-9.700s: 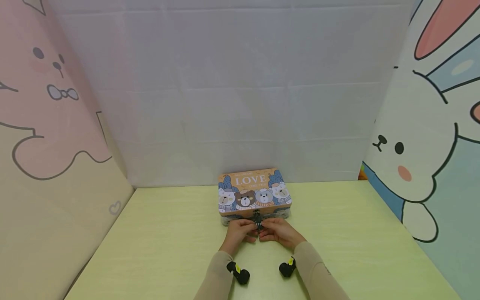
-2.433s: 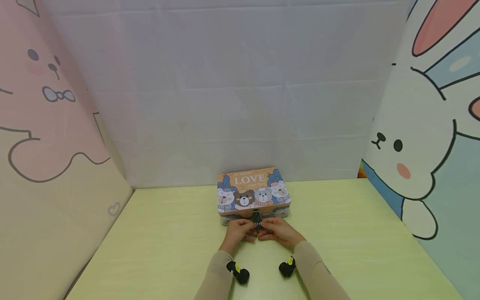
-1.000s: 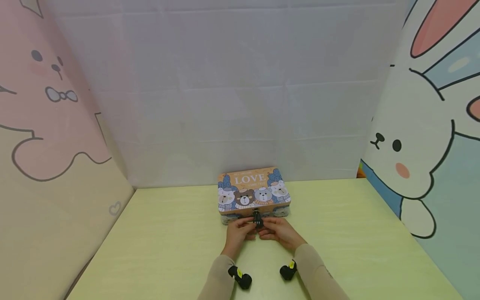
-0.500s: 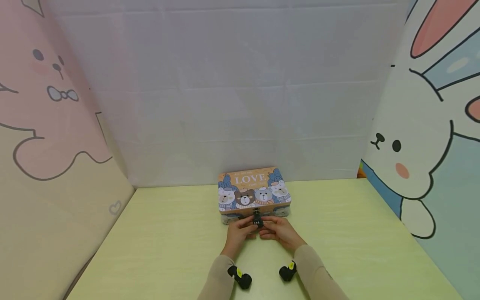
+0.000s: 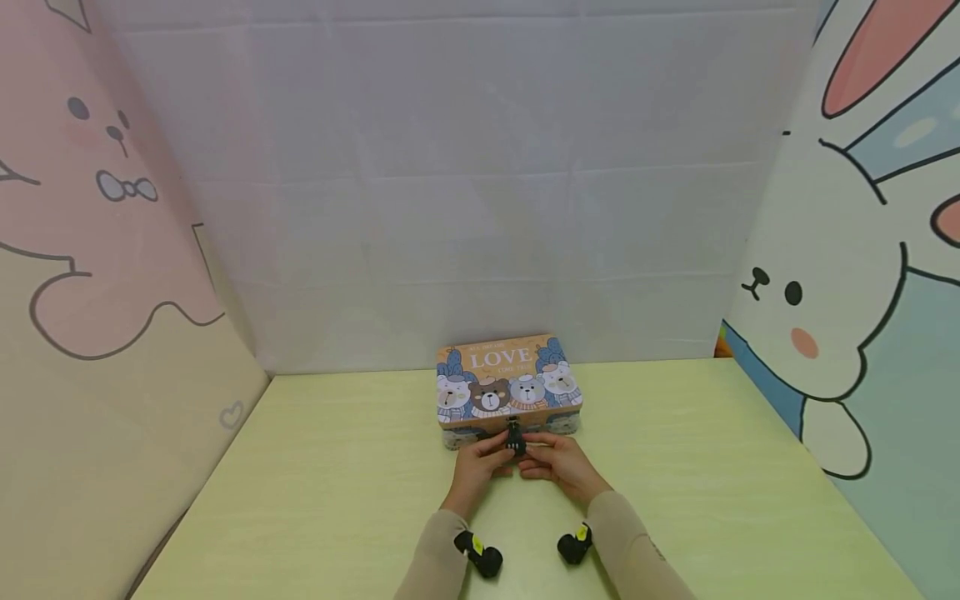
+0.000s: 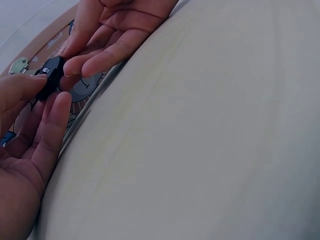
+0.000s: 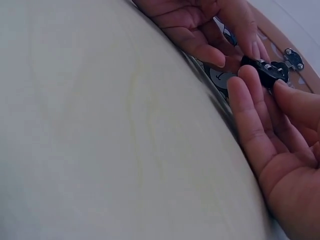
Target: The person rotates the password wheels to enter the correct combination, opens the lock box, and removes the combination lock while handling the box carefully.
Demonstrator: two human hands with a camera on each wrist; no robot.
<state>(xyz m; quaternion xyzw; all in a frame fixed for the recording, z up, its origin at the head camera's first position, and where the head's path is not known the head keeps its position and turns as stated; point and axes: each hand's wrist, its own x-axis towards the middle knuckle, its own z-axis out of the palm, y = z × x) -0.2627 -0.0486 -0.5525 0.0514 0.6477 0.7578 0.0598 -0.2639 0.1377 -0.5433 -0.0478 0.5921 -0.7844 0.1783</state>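
A small black combination padlock point(image 5: 515, 446) with number dials hangs at the front latch of a tin box point(image 5: 510, 383). The closed lid carries bear pictures and the word LOVE. My left hand point(image 5: 472, 473) pinches the padlock from the left, its thumb on the body point(image 6: 49, 77). From the other side my right hand point(image 5: 564, 468) holds the lock between thumb and fingers. Silvery dials show on the padlock point(image 7: 265, 71) in the right wrist view, beside the metal latch plate point(image 7: 293, 60). The digits are too small to read.
The box stands at the back of a pale yellow-green table point(image 5: 337, 483), against a white cloth backdrop point(image 5: 480, 183). Cartoon-printed panels, a pink one point(image 5: 112, 225) and a rabbit one point(image 5: 847, 275), flank the table. Black camera mounts point(image 5: 483, 557) sit at both wrists.
The padlock is tipped slightly differently and sits a little nearer the box than 2.4 s ago. My left hand has shifted slightly with it. The box has stayed in place.
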